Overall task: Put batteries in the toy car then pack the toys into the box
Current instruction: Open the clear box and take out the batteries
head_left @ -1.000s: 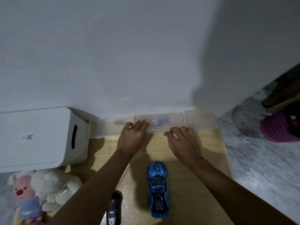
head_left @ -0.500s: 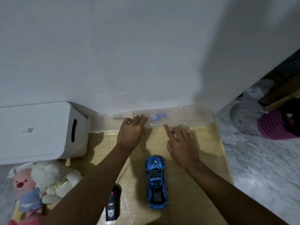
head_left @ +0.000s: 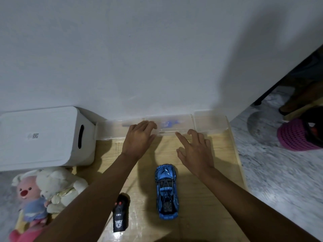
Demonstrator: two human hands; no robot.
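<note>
A blue toy car (head_left: 166, 191) lies on the wooden board (head_left: 195, 215), nose toward the wall. A black remote control (head_left: 120, 213) lies to its left. Along the wall sits a clear plastic compartment case (head_left: 209, 122) with something blue inside its middle section. My left hand (head_left: 139, 138) rests palm down on the case's front edge, fingers over the lid. My right hand (head_left: 195, 151) hovers just in front of the case with fingers spread, the index finger pointing at its front edge. A white storage box (head_left: 42, 137) stands at the left.
Plush toys lie at the lower left: a pink one (head_left: 29, 199) and a white one (head_left: 59, 186). A white wall rises right behind the case. A grey marbled floor lies to the right, with a pink mesh basket (head_left: 297, 137) on it.
My right hand has pulled back from the case's lid toward me and spread its fingers. My left hand has stayed on the case. The camera view has shifted slightly.
</note>
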